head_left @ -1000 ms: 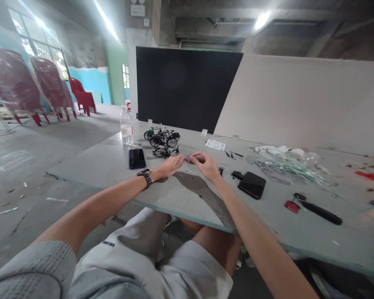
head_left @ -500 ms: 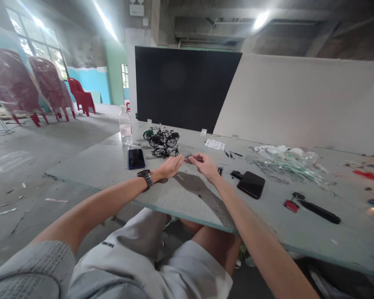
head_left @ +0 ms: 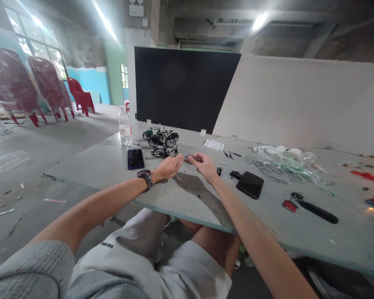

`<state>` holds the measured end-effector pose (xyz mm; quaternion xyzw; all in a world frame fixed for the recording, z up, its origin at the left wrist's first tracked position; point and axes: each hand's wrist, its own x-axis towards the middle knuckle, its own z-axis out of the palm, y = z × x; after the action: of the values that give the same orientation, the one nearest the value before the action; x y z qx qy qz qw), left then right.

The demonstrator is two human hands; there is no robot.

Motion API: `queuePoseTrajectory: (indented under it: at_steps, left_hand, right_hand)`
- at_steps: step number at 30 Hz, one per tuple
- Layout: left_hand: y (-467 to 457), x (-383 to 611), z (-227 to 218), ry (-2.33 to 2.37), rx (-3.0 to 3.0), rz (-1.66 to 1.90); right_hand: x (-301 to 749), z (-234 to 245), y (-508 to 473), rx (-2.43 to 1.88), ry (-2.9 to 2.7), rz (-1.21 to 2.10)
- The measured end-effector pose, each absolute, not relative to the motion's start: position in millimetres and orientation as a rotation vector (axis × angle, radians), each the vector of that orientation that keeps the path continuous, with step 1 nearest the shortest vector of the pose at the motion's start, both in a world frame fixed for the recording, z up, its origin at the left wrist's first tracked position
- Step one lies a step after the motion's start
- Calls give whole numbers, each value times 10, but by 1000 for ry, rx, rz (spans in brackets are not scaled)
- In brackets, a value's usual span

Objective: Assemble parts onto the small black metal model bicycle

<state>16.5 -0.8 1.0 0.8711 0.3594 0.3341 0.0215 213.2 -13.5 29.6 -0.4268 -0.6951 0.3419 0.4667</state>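
Both my hands meet over the grey tabletop (head_left: 90, 164), and a tiny dark metal part (head_left: 188, 158) is pinched between their fingertips. It is too small to make out its shape. My left hand (head_left: 170, 167) has a watch on its wrist, and my right hand (head_left: 204, 163) closes on the part from the other side. Just beyond them stand miniature black bicycle models (head_left: 164, 152), with a green-trimmed model bicycle (head_left: 152, 133) among them. A dark phone (head_left: 136, 159) lies left of my left hand.
A water bottle (head_left: 125, 126) stands at the back left. To the right lie a black phone (head_left: 250, 185), a plastic sprue (head_left: 283, 171), a black tool (head_left: 318, 211) and a paper sheet (head_left: 214, 144). The table's front edge (head_left: 187, 216) runs above my knees.
My hands stay pinched together around the small part. The whole scene shifts slightly as my head moves.
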Motion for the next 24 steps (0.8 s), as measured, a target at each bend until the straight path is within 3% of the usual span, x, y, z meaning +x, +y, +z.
queuePoseTrajectory:
  at_steps: [17, 24]
  left_hand:
    - [88, 158, -80, 1111, 2884, 944]
    - [58, 182, -35, 1149, 2702, 1073]
  right_hand:
    - [2135, 340, -175, -1076, -1734, 842]
    - [2134, 314, -152, -1056, -1763, 793]
